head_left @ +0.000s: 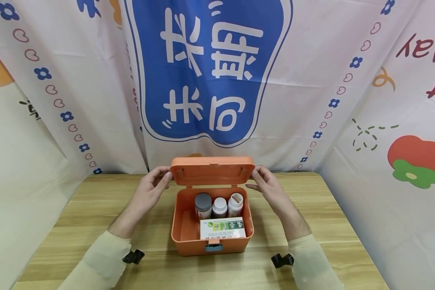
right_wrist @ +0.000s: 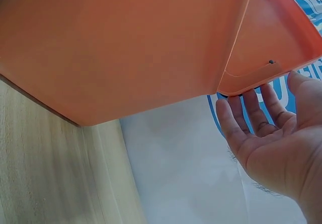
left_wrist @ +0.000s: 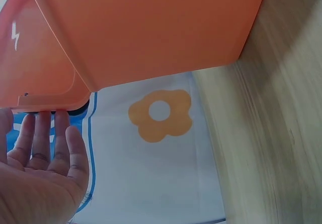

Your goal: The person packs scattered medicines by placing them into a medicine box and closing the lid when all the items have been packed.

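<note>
An orange storage box stands on the table with its hinged lid raised. My left hand holds the lid's left edge, thumb in front and fingers reaching toward the back. At the opposite edge, my right hand grips the lid the same way. The right wrist view shows the thumb and fingertips on the lid's rim. Inside the box are a grey-capped bottle, two white-capped bottles and a white carton with green print. A blue-grey latch sits at the front.
The box rests on a wood-grain table. Behind it hangs a white printed cloth with a large blue panel. More printed cloth stands along the right side. Black wrist mounts show at both sleeves.
</note>
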